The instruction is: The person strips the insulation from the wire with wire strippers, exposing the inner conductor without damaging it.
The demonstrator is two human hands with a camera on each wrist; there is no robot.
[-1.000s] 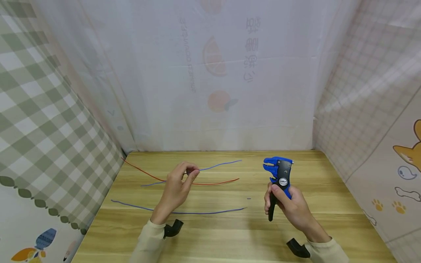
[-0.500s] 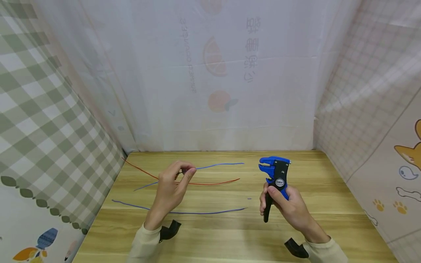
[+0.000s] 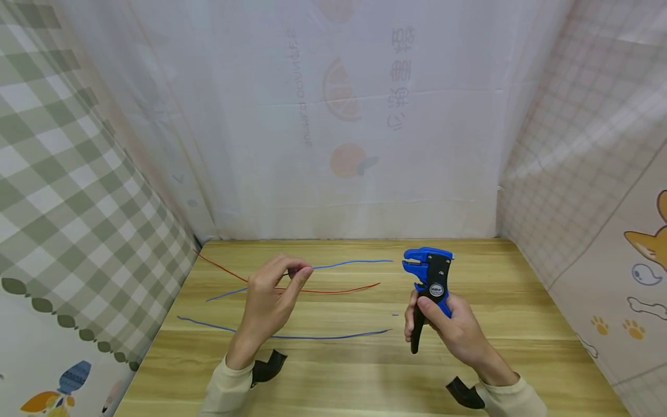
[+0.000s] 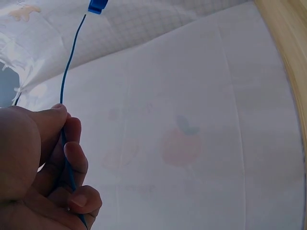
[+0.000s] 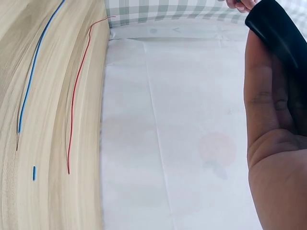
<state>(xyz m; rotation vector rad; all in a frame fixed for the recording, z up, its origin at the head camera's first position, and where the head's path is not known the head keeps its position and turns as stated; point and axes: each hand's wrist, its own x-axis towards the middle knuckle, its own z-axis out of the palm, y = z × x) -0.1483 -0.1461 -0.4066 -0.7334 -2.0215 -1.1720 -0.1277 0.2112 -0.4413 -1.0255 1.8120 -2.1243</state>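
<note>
Left grip (image 3: 270,296) pinches one blue wire (image 3: 349,262); right grip (image 3: 454,329) holds wire stripper (image 3: 436,270), round label (image 3: 436,290) illegible.

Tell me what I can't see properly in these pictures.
Head view: part of the held blue wire and part of the red wire, hidden by the left hand.
Left wrist view: most of the tool, cut off by the top edge.
Head view: writing on the tool's badge, too small to read.
</note>
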